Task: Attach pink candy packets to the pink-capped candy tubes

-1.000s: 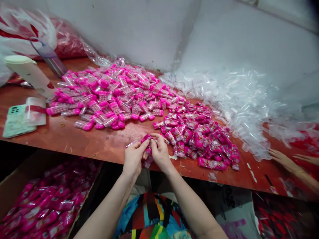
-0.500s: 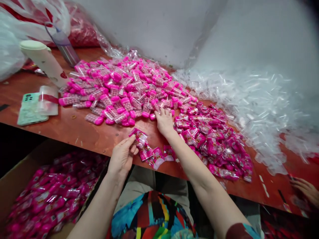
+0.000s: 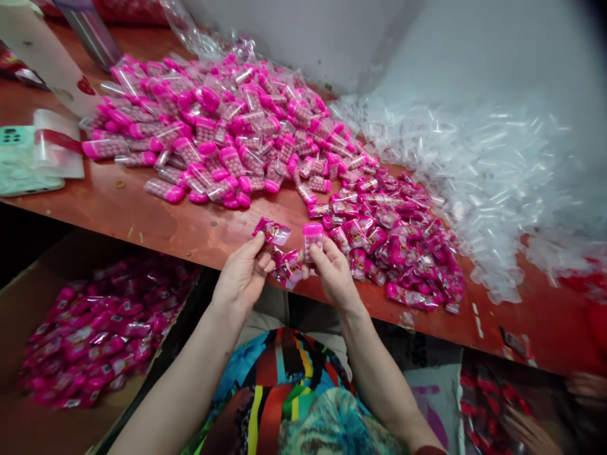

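Note:
Between thumb and fingers, my left hand (image 3: 243,273) holds a printed pink plastic wrapper (image 3: 272,230) above the table's front edge. More of the same printed film (image 3: 287,265) shows just below it, beside my fingers. My right hand (image 3: 337,275) grips a small clear candy bottle (image 3: 313,232) with a pink cap, upright and a short way right of the wrapper. Beyond my hands lies a big heap of pink-capped candy bottles (image 3: 232,161). A pile of shiny printed pink packets (image 3: 398,253) rests right of my right hand.
Clear plastic pieces (image 3: 493,170) are heaped at the right. A phone (image 3: 21,180), a clear case and a pale tumbler (image 3: 52,63) stand left. Below the table, a carton (image 3: 14,379) holds pink packets (image 3: 95,341). Another person's hand (image 3: 526,430) is at lower right.
My right hand has come back from the bottle heap toward my left hand, bringing one candy bottle. My left hand still holds the wrapper. The view has tilted down.

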`<state>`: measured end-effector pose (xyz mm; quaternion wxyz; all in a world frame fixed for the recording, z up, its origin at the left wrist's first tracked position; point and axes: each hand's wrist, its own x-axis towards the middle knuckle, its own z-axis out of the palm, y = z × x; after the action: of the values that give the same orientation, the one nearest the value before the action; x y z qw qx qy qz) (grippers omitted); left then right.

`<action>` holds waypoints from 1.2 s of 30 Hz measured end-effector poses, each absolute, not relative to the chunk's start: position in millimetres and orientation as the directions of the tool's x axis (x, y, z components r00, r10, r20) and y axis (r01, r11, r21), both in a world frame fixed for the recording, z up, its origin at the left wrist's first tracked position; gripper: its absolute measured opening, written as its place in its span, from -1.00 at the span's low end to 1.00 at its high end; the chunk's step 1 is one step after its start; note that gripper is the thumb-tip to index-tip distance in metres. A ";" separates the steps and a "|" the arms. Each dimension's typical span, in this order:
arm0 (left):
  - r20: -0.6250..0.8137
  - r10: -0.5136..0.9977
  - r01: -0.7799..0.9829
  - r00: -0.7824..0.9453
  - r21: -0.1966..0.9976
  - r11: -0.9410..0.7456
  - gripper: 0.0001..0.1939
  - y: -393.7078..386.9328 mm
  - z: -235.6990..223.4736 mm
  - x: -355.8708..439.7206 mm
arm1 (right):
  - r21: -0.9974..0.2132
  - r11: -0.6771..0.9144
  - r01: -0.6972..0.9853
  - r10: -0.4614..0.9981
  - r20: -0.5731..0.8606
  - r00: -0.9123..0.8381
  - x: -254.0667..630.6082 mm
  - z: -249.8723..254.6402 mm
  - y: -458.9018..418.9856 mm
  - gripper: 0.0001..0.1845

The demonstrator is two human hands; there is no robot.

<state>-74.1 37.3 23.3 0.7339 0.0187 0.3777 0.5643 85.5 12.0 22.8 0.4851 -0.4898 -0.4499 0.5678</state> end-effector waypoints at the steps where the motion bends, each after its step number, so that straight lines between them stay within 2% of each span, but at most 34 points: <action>1: -0.526 0.845 -0.811 0.094 0.452 0.371 -0.73 35.0 22.3 -69.2 | -0.983 -0.135 -0.125 0.991 -0.133 -0.024 83.5 21.7 3.1 -0.71; 5: -0.492 0.861 -0.791 0.129 0.473 0.388 -0.70 25.3 21.5 -53.3 | -0.974 -0.143 -0.177 0.989 -0.148 0.016 78.7 14.2 -18.3 -0.56; 10: -0.458 0.874 -0.756 0.161 0.512 0.407 -0.67 16.8 20.5 -41.9 | -0.945 -0.141 -0.296 0.988 -0.152 0.016 83.2 10.7 -31.3 -0.54; 16: -0.458 0.866 -0.706 0.198 0.546 0.451 -0.68 12.9 14.6 -33.3 | -0.923 -0.177 -0.342 0.984 -0.176 -0.035 88.6 8.5 -38.1 -0.47; 18: -0.457 0.871 -0.714 0.178 0.550 0.434 -0.67 13.0 13.4 -32.9 | -0.939 -0.165 -0.302 0.985 -0.174 0.002 89.7 5.5 -39.5 -0.46; 20: -0.456 0.877 -0.711 0.150 0.567 0.417 -0.67 12.6 13.0 -35.0 | -0.972 -0.135 -0.192 0.988 -0.148 0.052 94.5 3.5 -41.8 -0.46; 23: -0.427 0.904 -0.661 0.014 0.674 0.328 -0.68 9.6 14.3 -39.0 | -0.987 -0.091 0.133 0.993 -0.079 0.093 114.5 7.7 -46.0 -0.55; 25: -0.346 0.929 -0.552 -0.131 0.804 0.221 -0.70 5.8 17.5 -35.6 | -0.888 -0.065 0.455 0.998 -0.049 0.047 132.9 16.5 -46.9 -0.63; 26: -0.284 0.942 -0.473 -0.181 0.864 0.170 -0.72 3.4 20.1 -30.3 | -0.785 -0.037 0.619 0.999 -0.051 -0.006 140.8 22.1 -46.1 -0.68; 28: -0.141 0.971 -0.318 -0.194 0.945 0.074 -0.77 -1.4 27.8 -11.8 | -0.504 0.066 0.861 0.990 -0.076 -0.120 148.4 32.8 -41.3 -0.81; 30: 0.019 0.998 -0.235 -0.065 0.971 -0.034 -0.89 -5.6 37.8 14.3 | -0.233 0.103 0.967 0.990 -0.068 -0.122 140.9 39.5 -33.1 -0.82; 32: 0.185 0.979 -0.216 0.087 0.963 -0.162 -0.91 -7.6 47.1 40.3 | -0.078 0.051 0.996 0.999 -0.011 -0.052 120.2 40.0 -24.1 -0.73; 33: 0.239 0.958 -0.211 0.160 0.956 -0.203 -0.90 -7.5 50.4 50.6 | -0.088 -0.026 0.996 0.998 0.051 0.030 107.2 38.5 -20.4 -0.73; 34: 0.277 0.935 -0.195 0.223 0.952 -0.235 -0.88 -6.9 52.4 58.1 | -0.172 -0.113 0.979 0.984 0.115 0.133 94.1 36.3 -17.5 -0.74; 36: 0.307 0.901 -0.148 0.306 0.950 -0.274 -0.86 -4.7 52.3 63.8 | -0.495 -0.261 0.829 0.909 0.164 0.384 71.3 32.0 -14.7 -0.75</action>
<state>63.8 -4.7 52.3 0.5199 0.6188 0.3044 0.5042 71.3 -14.7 32.0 0.2597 -0.7903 -0.5496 0.0769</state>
